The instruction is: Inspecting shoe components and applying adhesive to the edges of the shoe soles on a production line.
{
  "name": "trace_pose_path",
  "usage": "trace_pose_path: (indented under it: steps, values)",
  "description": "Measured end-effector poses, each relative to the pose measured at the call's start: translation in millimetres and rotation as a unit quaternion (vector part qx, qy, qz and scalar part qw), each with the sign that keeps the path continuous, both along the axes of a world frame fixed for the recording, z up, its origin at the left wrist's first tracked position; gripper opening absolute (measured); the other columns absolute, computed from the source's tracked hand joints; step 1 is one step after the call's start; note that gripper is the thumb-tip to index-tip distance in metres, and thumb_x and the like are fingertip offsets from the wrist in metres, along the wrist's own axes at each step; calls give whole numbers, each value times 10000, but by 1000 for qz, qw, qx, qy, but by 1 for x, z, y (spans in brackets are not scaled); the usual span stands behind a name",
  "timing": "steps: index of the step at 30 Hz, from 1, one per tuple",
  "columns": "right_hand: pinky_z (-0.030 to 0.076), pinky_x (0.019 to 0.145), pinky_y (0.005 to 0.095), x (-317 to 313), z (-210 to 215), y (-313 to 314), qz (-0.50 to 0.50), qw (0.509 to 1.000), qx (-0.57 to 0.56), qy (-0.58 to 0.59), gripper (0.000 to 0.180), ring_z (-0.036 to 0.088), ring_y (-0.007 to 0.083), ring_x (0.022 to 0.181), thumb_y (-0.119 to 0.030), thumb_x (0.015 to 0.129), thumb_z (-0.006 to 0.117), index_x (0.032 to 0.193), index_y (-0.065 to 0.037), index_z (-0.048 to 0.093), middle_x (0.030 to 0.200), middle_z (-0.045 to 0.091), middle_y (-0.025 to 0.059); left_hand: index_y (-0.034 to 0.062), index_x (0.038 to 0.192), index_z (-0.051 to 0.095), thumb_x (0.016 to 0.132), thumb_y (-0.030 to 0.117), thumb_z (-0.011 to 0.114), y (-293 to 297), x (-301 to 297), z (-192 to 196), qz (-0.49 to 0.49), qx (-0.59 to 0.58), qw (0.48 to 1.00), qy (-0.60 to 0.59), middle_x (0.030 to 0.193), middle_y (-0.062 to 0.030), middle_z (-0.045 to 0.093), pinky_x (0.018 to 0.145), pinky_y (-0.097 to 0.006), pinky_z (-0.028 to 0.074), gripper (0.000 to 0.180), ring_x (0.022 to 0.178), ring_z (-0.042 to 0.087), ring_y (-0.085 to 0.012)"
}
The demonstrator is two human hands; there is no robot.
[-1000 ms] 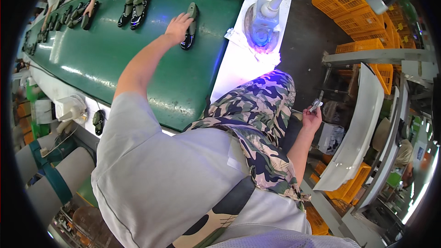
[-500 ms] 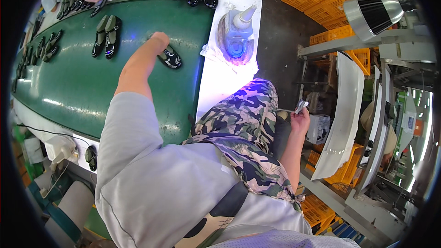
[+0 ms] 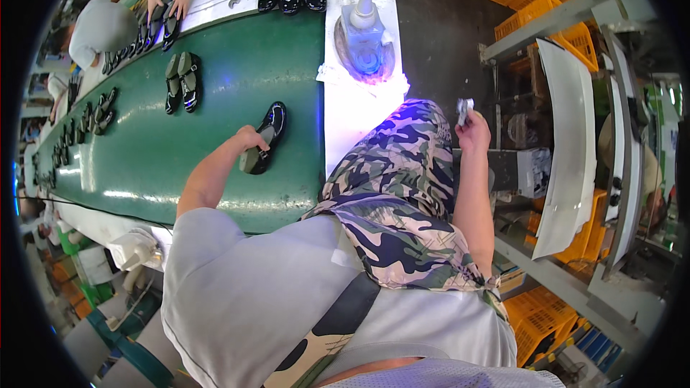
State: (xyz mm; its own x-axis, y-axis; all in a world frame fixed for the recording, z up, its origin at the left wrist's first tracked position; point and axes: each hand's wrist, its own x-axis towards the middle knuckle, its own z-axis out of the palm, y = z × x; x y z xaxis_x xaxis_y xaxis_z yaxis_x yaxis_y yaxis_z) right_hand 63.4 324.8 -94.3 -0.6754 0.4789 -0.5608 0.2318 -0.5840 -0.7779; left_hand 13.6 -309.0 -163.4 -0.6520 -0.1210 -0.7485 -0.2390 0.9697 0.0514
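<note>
One black shoe [image 3: 264, 145] lies on the green belt [image 3: 215, 172] near its right edge, toe pointing away, set apart from the pairs [image 3: 180, 80] farther along, seemingly so it can be taken alone. The left hand [image 3: 248, 140] rests on its heel end, fingers curled over the shoe and gripping it. The right hand [image 3: 471, 129] is raised off to the right of the white worktop [image 3: 352, 111], fingers pinched shut on a small pale object [image 3: 464, 108], apparently kept ready.

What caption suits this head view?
Left hand grips a black shoe on the green belt; right hand holds a small pale object.
</note>
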Motion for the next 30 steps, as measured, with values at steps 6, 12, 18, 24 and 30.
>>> trace_pose_path:
  steps: [6, 12, 18, 24, 30]
  values:
    - [434, 586, 309, -26, 23, -33, 19, 999, 33, 22, 161, 590, 141, 672, -102, 817, 741, 910, -105, 609, 805, 638, 18, -1, 1254, 578, 792, 154, 738, 51, 1, 16, 394, 614, 680, -70, 1190, -146, 663, 999, -509, 473, 512, 1105, 628, -343]
    - [408, 504, 259, -55, 60, -59, 81, 992, 88, 39, 181, 569, 114, 630, -53, 784, 750, 894, -62, 607, 775, 616, 21, 60, 1309, 527, 808, 167, 749, 175, -48, 92, 374, 821, 431, -4, 1299, -98, 597, 1109, -480, 384, 559, 1214, 552, -301]
    - [435, 591, 266, -81, 125, -84, 139, 965, 181, 132, 209, 556, 101, 682, -75, 757, 784, 864, -73, 605, 785, 595, -2, 0, 1227, 594, 686, 59, 821, 233, -57, 205, -155, 593, 658, 438, 1174, -121, 656, 929, -367, 525, 589, 1029, 643, -226]
    - [483, 721, 247, -89, 158, -110, 236, 901, 204, 300, 204, 578, 98, 781, -25, 768, 776, 874, -37, 603, 874, 609, 18, -15, 1113, 568, 696, 56, 768, 242, -50, 248, -410, 460, 535, 578, 1167, -227, 650, 941, -443, 531, 468, 1108, 642, -384]
    - [489, 722, 233, -86, 161, -130, 242, 893, 220, 308, 198, 577, 86, 764, -13, 777, 770, 891, -25, 609, 833, 597, 2, -17, 1114, 565, 701, 62, 761, 246, -38, 255, -423, 466, 530, 568, 1165, -227, 650, 945, -451, 525, 464, 1108, 636, -408]
